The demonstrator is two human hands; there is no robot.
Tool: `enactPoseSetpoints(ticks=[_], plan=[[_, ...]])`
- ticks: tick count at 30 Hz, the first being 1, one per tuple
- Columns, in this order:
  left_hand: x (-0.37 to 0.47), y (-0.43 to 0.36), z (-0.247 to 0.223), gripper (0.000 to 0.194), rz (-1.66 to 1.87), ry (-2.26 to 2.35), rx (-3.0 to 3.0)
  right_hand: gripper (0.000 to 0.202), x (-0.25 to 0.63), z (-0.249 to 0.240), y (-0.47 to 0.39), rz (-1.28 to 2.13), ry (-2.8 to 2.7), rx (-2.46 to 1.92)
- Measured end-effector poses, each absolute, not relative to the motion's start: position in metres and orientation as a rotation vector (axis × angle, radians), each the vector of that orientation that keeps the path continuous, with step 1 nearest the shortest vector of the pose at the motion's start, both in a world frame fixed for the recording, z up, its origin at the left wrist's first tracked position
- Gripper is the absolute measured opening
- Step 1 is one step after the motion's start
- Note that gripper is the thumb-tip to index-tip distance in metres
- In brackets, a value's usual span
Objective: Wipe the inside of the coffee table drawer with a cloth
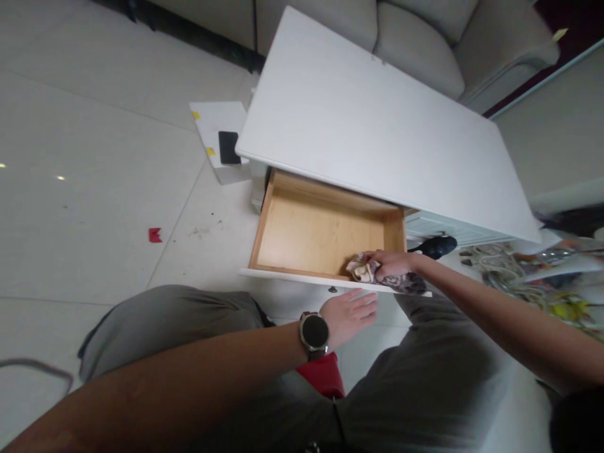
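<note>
A wooden drawer [321, 233] with a white front is pulled out from under a white coffee table [377, 119]. In its front right corner my right hand [391, 264] is closed on a crumpled patterned cloth [363, 270], part of which hangs over the drawer's front edge. My left hand [349, 314], with a watch [314, 332] on the wrist, is just outside the drawer front, fingers stretched out and slightly apart. It holds nothing. A small dark knob [333, 289] sits on the drawer front near its fingertips.
A grey sofa [419, 47] stands behind the table. On the tiled floor lie a white board [212, 119] with a black flat object [229, 148], and a red scrap [155, 235]. A dark shoe [436, 246] and cluttered cords [500, 267] are at right. Something red [325, 375] is between my legs.
</note>
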State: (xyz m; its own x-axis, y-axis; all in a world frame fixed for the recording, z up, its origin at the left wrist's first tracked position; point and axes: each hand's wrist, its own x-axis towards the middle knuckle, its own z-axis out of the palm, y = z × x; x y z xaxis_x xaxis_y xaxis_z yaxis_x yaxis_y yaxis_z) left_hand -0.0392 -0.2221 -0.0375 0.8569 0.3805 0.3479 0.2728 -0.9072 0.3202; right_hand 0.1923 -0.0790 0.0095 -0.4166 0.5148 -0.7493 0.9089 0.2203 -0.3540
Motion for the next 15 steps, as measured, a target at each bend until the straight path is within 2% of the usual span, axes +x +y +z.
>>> enactPoseSetpoints(ticks=[4, 6, 9, 10, 15], plan=[[-0.037, -0.225, -0.043, 0.034, 0.623, 0.543, 2.753, 0.037, 0.105, -0.005, -0.060, -1.416, 2.077, 1.076], [-0.038, -0.225, -0.045, 0.032, 0.625, 0.555, 2.748, 0.035, 0.053, -0.010, -0.054, -1.383, 2.160, 0.982], [-0.040, -0.222, -0.045, 0.028, 0.625, 0.576, 2.738, 0.042, -0.022, -0.011, -0.050, -1.186, 2.273, 0.938], [-0.041, -0.221, -0.043, 0.026, 0.621, 0.579, 2.736, 0.037, -0.042, -0.010, -0.050, -1.155, 2.325, 0.891], [-0.045, -0.216, -0.034, 0.027, 0.554, 0.594, 2.697, 0.025, -0.068, -0.004, -0.054, -1.144, 2.527, 0.714]])
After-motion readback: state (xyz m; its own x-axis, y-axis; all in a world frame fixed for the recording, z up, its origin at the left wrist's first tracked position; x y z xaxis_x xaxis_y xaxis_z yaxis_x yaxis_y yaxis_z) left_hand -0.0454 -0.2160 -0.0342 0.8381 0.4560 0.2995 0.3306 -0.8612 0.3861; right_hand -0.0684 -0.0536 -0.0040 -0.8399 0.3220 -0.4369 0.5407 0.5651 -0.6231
